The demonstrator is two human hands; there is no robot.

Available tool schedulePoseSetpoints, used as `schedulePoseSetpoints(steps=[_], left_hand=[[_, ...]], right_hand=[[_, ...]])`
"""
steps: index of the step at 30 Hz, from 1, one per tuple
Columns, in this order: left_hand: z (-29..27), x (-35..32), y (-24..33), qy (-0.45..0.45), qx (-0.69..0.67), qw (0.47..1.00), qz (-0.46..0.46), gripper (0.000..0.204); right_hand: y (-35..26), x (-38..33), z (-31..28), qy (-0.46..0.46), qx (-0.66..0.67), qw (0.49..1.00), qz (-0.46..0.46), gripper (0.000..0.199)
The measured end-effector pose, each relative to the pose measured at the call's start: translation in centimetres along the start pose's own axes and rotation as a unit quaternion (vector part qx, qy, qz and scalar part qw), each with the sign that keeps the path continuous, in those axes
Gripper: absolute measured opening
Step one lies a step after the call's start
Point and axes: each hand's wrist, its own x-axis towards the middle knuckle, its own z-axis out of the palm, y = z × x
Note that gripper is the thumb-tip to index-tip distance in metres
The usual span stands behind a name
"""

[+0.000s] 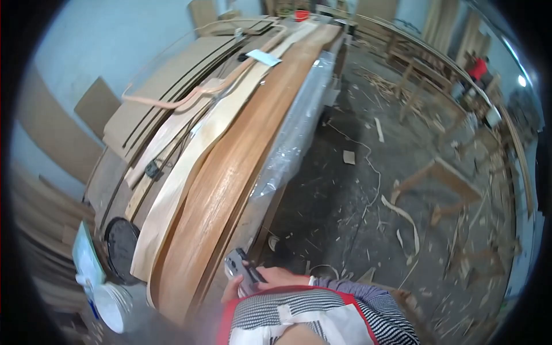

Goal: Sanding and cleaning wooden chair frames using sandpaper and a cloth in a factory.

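Close to my body, at the near end of the bench, both hands are closed round a grey and black phone-like device (235,263) with dark round spots on its face. My left hand (232,288) grips its lower left side, partly cut off by my clothing. From the right, my right hand (278,276) reaches over, its fingers against the dark edge of the device. Just left of the hands lies a long reddish-brown veneer sheet (221,172), glossy and wavy-edged. A pale veneer sheet (172,207) runs beside it.
Clear plastic film (293,155) drapes over the bench's right edge. At the near left are a round black lid (122,244) and a white bucket (109,307). Wood scraps and a cord (368,155) lie on the floor at right. A person in red (478,69) is far right.
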Motion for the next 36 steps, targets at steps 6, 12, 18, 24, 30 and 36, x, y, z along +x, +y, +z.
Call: schedulePoseSetpoints(steps=[6, 12, 18, 24, 30, 36], left_hand=[[1.6, 11.9, 7.4, -0.047, 0.045, 0.998, -0.011, 0.068], [2.3, 20.1, 17.2, 0.069, 0.336, 0.931, 0.124, 0.073], [0.4, 26.5, 30.5, 0.186, 0.547, 0.793, 0.193, 0.076], [-2.6, 36.9, 36.8, 0.372, 0.66, 0.649, 0.072, 0.078], [-4.7, 42.5, 38.0, 0.463, 0.718, 0.519, 0.007, 0.083], [-1.2, 42.5, 34.2, 0.541, 0.749, 0.382, 0.033, 0.102]], right_hand=[[-1.6, 6.6, -11.8, 0.046, -0.052, 0.998, -0.009, 0.051], [-0.4, 12.7, -22.5, 0.063, -0.004, 0.997, -0.041, 0.045], [2.8, 21.2, -43.3, 0.097, 0.023, 0.994, -0.051, 0.027], [4.4, 42.4, -71.0, 0.393, -0.159, 0.897, -0.13, 0.026], [4.2, 52.6, -88.8, 0.517, -0.365, 0.774, 0.025, 0.047], [8.3, 53.4, -94.1, 0.448, -0.407, 0.78, 0.158, 0.07]])
